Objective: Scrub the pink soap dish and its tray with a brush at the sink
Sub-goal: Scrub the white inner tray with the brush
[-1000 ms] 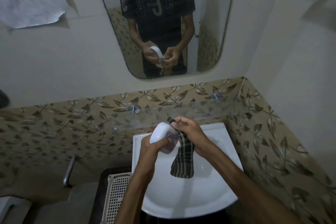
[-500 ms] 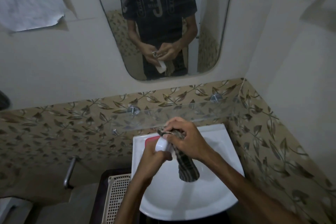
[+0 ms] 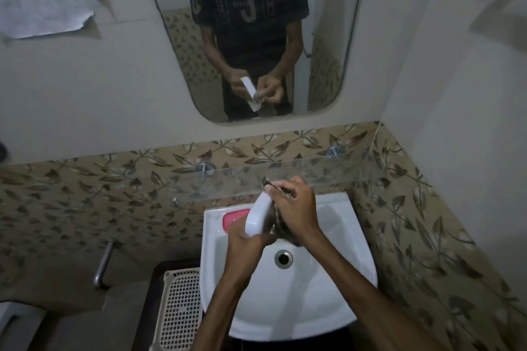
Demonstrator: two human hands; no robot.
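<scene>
Head view, sink from above. At 9 o'clock of the basin, a perforated plastic basket (image 3: pixel 178 310) stood below the sink's (image 3: pixel 336 302) left edge. On the sink's rim at 10 o'clock lay the pink soap dish (image 3: pixel 232 218), apart from the hands, partly hidden behind the white piece. Left hand (image 3: pixel 246 246) gripped the lower end of the white tray (image 3: pixel 258 216), fingers curled round it, tray tilted nearly on edge over the basin. Right hand (image 3: pixel 295 212), at 12 o'clock of the drain (image 3: pixel 283 258), clutched a checked cloth (image 3: pixel 278 219) pressed against the tray's inner face; no brush could be made out. Mirror (image 3: pixel 256 37) above showed the same grip.

Risks, as judged: wet plastic held only at one end could slip and drop into the basin. An elbow swing might knock the pink dish off the narrow rim.
</scene>
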